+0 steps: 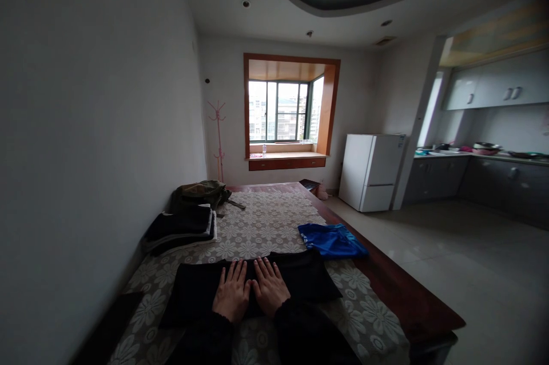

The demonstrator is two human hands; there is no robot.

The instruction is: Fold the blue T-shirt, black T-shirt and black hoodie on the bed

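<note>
My left hand (232,292) and my right hand (269,286) lie flat, side by side, palms down on a black garment (309,280) spread across the bed. Their fingers are stretched out and slightly apart, holding nothing. The garment rests on a floral patterned bedspread (266,222). A folded blue garment (332,239) lies just beyond it, to the right of my right hand.
A stack of folded dark clothes (182,227) and an olive bag (199,192) sit at the bed's far left by the wall. A wooden bed frame edge (403,290) runs along the right. Beyond are a white fridge (371,171), a bay window (285,110) and a kitchen counter (480,154).
</note>
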